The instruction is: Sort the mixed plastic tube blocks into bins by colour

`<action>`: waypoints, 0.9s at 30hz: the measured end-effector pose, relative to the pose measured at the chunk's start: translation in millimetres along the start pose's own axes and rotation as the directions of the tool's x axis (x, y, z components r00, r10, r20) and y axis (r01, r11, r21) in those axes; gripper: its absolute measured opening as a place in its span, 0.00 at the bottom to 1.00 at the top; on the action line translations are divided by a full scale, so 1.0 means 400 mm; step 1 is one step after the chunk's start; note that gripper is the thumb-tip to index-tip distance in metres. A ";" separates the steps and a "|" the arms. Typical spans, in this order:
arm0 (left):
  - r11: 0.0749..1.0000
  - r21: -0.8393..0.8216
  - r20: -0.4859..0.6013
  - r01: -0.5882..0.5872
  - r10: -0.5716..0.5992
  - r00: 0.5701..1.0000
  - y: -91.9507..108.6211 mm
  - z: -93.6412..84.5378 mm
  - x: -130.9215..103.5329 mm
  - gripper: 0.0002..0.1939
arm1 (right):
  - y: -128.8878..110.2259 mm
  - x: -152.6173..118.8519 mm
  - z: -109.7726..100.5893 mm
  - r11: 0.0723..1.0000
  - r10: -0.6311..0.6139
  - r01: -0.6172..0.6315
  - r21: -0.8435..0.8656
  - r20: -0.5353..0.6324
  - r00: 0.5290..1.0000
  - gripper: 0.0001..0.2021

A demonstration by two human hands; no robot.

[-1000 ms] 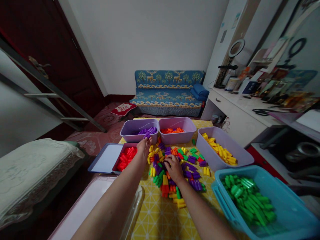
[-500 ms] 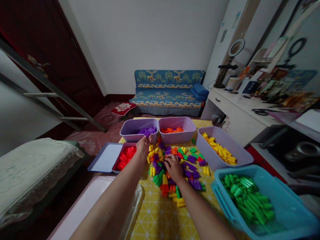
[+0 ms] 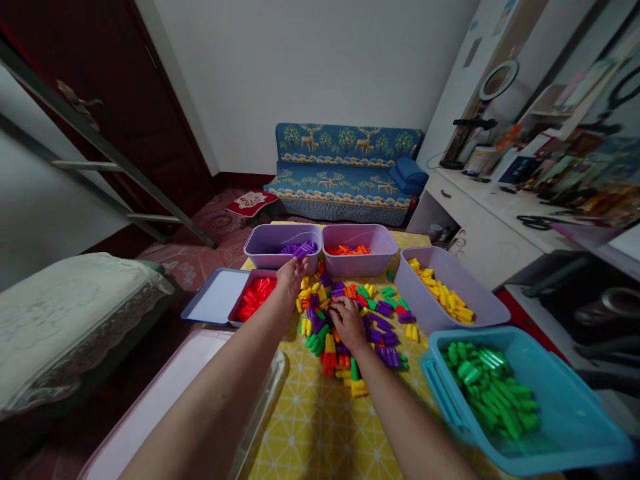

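1. As our left hand [image 3: 291, 277] hovers at the near rim of the lavender bin [image 3: 261, 260], far left, its fingers are closed around a purple block [image 3: 301, 252]; more purple blocks [image 3: 289, 249] lie inside.

2. Mid-scene, our right hand [image 3: 349, 325] rests on the mixed pile [image 3: 374, 335] strewn across the tabletop [image 3: 300, 413], fingers curled downward; what lies beneath them is hidden, so we cannot say whether they grip anything.

3. Around the pile stand a lilac bin [image 3: 357, 267] of orange blocks [image 3: 347, 250] on the far side, a pale bin [image 3: 417, 305] of yellow blocks [image 3: 443, 293] at right, a turquoise tub [image 3: 570, 413] of green blocks [image 3: 500, 393] at near right, and a shallow box [image 3: 241, 295] of red blocks [image 3: 257, 298] at left.

4. Good handling at the rim, we judge, calls for a light pinch, fingertips well past the edge before loosening, and a low height, lest the block bounce out.

5. Among the pile, we would part the pieces gently rather than press; loose ones could scatter.
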State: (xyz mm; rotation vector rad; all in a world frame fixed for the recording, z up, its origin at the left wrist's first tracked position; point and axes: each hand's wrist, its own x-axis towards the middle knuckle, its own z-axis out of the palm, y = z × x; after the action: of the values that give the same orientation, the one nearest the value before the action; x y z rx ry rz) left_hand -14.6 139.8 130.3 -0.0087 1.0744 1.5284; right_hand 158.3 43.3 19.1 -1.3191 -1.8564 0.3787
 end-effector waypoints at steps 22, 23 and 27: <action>0.982 0.153 0.235 -0.111 0.073 0.969 -0.038 -0.041 -0.017 0.06 | 0.006 0.000 0.005 1.000 -0.009 0.009 -0.003 0.011 1.000 0.11; 0.975 0.176 0.242 -0.137 0.092 0.966 -0.054 -0.060 -0.029 0.06 | 0.005 0.000 0.004 1.000 -0.010 0.010 -0.001 0.007 1.000 0.11; 0.924 0.261 0.257 -0.280 0.213 0.943 -0.143 -0.169 -0.081 0.12 | -0.001 0.001 0.000 1.000 -0.021 0.021 0.008 -0.004 1.000 0.11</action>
State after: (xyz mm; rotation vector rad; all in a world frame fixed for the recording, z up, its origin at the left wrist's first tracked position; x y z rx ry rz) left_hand 3.0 65.3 75.1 0.5142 1.1405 1.5342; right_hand 158.1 43.4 19.5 -1.2932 -1.8621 0.3715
